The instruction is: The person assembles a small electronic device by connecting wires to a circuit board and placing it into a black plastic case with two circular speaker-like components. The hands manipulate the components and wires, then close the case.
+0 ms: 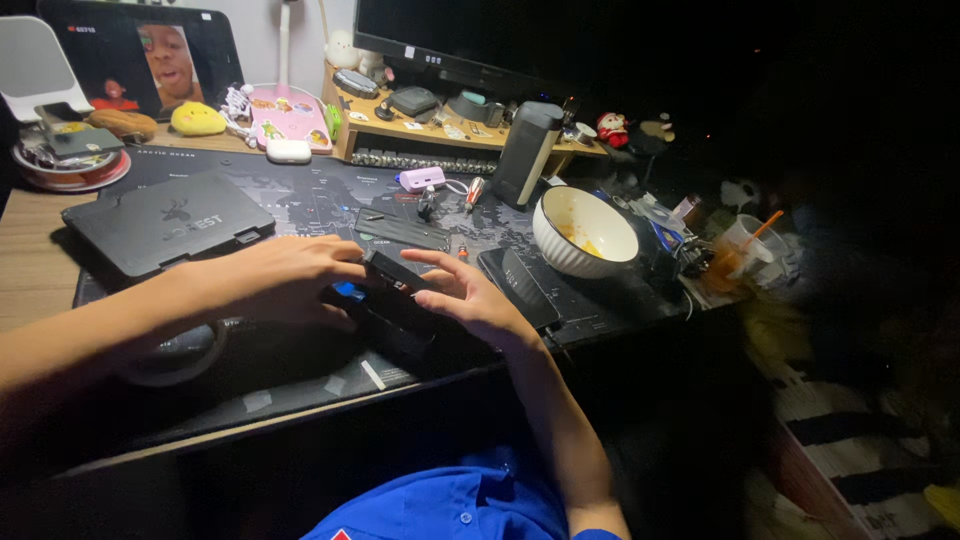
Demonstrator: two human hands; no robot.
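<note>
Lying slantwise just in front of the white bowl [583, 232], the flat black device [400, 272] is pinched at its upper-left end by the left hand [275, 280] and supported along its right side by the open right hand [470, 295].

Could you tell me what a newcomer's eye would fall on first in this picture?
Probably the left hand and right hand, meeting over a flat black part at the middle of the dark desk mat. Next, the white bowl stands bright to the right, with an orange drink cup beyond it.
</note>
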